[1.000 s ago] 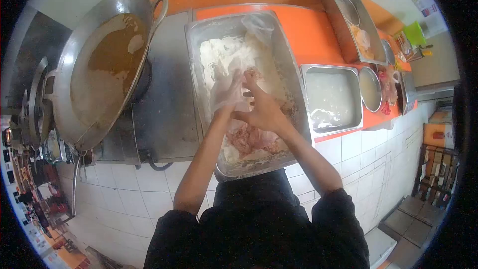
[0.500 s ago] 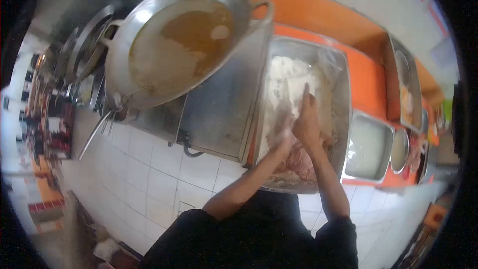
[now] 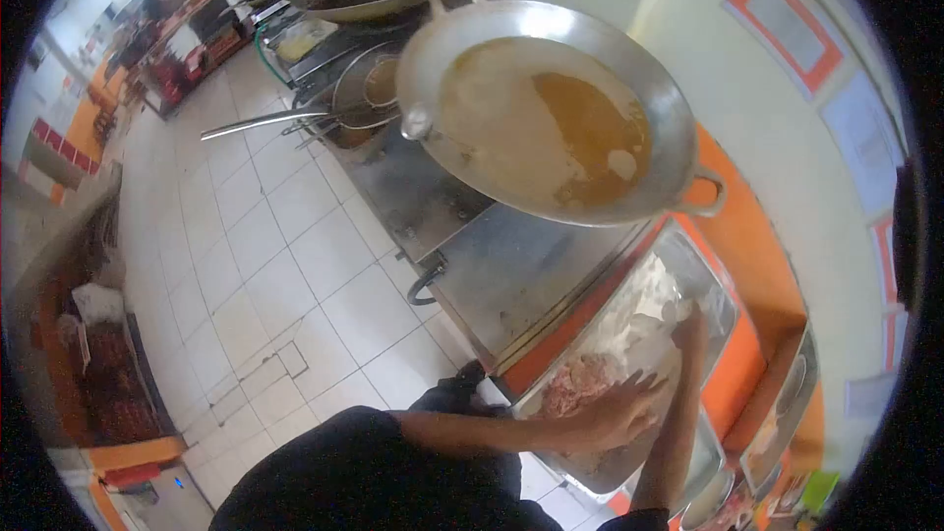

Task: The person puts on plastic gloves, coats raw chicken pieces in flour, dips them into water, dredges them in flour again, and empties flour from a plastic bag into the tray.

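A deep metal tray point(image 3: 710, 280) at the lower right holds white flour point(image 3: 644, 297) at its far end and pink raw meat point(image 3: 580, 383) nearer my body. My left hand point(image 3: 624, 415) is over the tray beside the meat, fingers spread and nothing in them. Farther up the tray, my right hand point(image 3: 690, 323) reaches down at the flour by the right wall. Its fingers are blurred and partly hidden, so their grip does not show.
A big wok point(image 3: 678, 108) of oil stands beyond the tray. A long-handled strainer point(image 3: 265, 123) rests left of it, with a second wok point(image 3: 383, 10) farther back. Another metal tray point(image 3: 706, 452) sits to the right on the orange counter point(image 3: 739, 364). White floor tiles point(image 3: 285, 275) lie left.
My view has swung left, so the tray now appears lower right. My hands, close together over the tray before, are now apart: the left by the meat, the right at the flour.
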